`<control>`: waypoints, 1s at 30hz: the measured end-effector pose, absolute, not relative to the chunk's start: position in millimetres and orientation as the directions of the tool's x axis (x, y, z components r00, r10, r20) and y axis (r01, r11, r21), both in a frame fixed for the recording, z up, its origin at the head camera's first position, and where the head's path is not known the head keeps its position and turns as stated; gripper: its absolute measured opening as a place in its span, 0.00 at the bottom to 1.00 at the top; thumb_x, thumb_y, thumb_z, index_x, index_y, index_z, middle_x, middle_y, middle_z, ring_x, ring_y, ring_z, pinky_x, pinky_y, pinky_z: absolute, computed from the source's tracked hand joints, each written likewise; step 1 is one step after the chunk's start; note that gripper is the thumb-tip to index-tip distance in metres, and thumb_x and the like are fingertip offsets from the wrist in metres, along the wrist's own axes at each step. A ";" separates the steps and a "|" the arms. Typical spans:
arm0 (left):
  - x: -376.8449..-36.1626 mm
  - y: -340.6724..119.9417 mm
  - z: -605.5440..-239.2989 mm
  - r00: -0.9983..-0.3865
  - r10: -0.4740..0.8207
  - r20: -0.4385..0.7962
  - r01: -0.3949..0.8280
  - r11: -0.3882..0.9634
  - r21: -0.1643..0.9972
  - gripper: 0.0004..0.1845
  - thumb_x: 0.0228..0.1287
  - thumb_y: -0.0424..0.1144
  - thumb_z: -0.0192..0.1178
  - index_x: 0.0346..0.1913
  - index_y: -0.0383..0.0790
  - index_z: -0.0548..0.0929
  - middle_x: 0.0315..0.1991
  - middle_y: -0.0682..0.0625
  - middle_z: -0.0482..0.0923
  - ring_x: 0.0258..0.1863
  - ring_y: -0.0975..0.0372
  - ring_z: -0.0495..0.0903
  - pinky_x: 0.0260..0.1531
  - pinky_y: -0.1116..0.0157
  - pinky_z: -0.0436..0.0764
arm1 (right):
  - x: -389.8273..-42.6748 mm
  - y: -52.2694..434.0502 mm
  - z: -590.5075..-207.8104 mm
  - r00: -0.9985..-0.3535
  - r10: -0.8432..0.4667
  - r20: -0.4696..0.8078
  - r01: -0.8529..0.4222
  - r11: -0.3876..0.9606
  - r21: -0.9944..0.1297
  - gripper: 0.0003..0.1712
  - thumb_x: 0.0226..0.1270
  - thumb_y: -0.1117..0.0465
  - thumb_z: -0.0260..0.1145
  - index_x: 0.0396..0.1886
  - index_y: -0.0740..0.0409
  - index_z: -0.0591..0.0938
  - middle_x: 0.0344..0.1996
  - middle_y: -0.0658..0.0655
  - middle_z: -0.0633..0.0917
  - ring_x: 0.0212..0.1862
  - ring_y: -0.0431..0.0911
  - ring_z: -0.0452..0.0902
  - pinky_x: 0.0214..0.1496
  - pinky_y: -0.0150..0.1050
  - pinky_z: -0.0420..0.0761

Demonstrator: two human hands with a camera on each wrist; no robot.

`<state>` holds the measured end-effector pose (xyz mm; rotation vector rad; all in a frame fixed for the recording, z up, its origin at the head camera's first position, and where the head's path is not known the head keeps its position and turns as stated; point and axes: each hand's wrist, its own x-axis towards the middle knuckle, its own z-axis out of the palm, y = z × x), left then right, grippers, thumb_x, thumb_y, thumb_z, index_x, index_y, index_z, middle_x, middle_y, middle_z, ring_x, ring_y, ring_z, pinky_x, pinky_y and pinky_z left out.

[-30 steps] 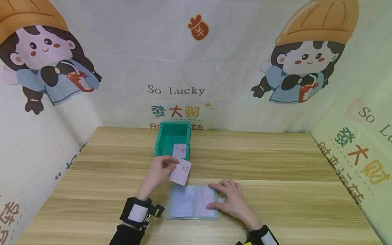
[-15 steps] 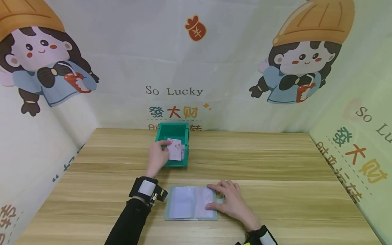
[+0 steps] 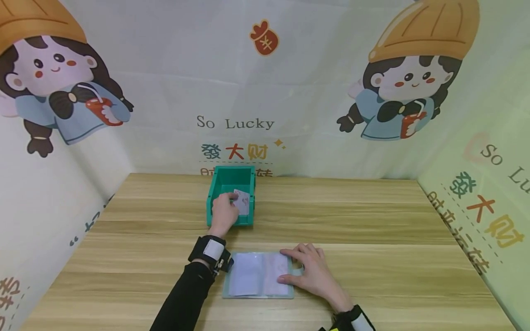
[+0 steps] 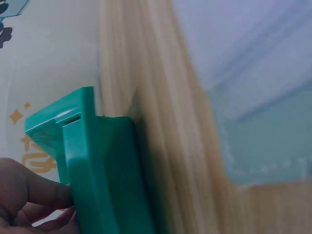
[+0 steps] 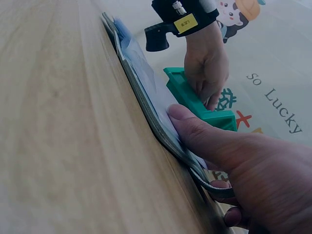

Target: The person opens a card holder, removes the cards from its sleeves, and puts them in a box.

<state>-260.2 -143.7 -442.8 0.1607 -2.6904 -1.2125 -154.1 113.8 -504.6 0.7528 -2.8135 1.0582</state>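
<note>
My left hand (image 3: pixel 230 200) reaches into the green plastic bin (image 3: pixel 212 198) and pinches a pale card with pink marks (image 3: pixel 243 202) low inside it. In the left wrist view the bin's outer wall (image 4: pixel 100 161) fills the left, with curled fingers (image 4: pixel 29 195) beside it. My right hand (image 3: pixel 291 266) lies flat, fingers straight, on the right page of an open teal card album (image 3: pixel 252 278) at the table's near edge. The right wrist view shows the thumb (image 5: pixel 195 129) pressing the album's page (image 5: pixel 139 68), with the bin (image 5: pixel 192 100) and left hand (image 5: pixel 207 63) beyond.
The wooden table (image 3: pixel 372 230) is enclosed by printed cartoon walls at the back (image 3: pixel 290 92), left (image 3: pixel 49 193) and right (image 3: pixel 488 207). The bin stands near the back wall, left of centre, a hand's length behind the album.
My left hand carried the card from just above the album forward to the bin and lowered it inside. The right hand stayed pressed on the album.
</note>
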 end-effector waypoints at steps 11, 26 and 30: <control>-257.9 -139.9 -450.1 -0.988 -0.074 0.136 0.008 0.853 0.522 0.12 0.67 0.23 0.55 0.47 0.24 0.87 0.44 0.31 0.87 0.45 0.41 0.87 0.45 0.45 0.84 | -154.8 112.0 -504.2 -0.881 -0.429 0.202 -0.456 0.650 -0.608 0.34 0.54 0.43 0.83 0.60 0.50 0.87 0.35 0.41 0.76 0.41 0.37 0.64 0.50 0.42 0.59; -232.3 -127.9 -448.2 -0.943 -0.105 0.316 0.097 0.821 0.563 0.15 0.74 0.30 0.53 0.56 0.28 0.84 0.57 0.30 0.81 0.60 0.36 0.76 0.63 0.40 0.73 | -152.5 111.6 -501.7 -0.878 -0.429 0.211 -0.464 0.654 -0.598 0.36 0.54 0.42 0.82 0.61 0.52 0.87 0.37 0.43 0.79 0.42 0.38 0.65 0.50 0.42 0.60; -207.3 -121.0 -442.4 -0.925 -0.030 0.378 0.233 0.742 0.629 0.11 0.71 0.26 0.56 0.50 0.29 0.85 0.48 0.35 0.82 0.49 0.43 0.78 0.52 0.48 0.77 | -152.5 112.5 -501.7 -0.877 -0.424 0.225 -0.468 0.652 -0.597 0.36 0.54 0.42 0.83 0.60 0.51 0.87 0.38 0.44 0.80 0.42 0.38 0.66 0.50 0.42 0.61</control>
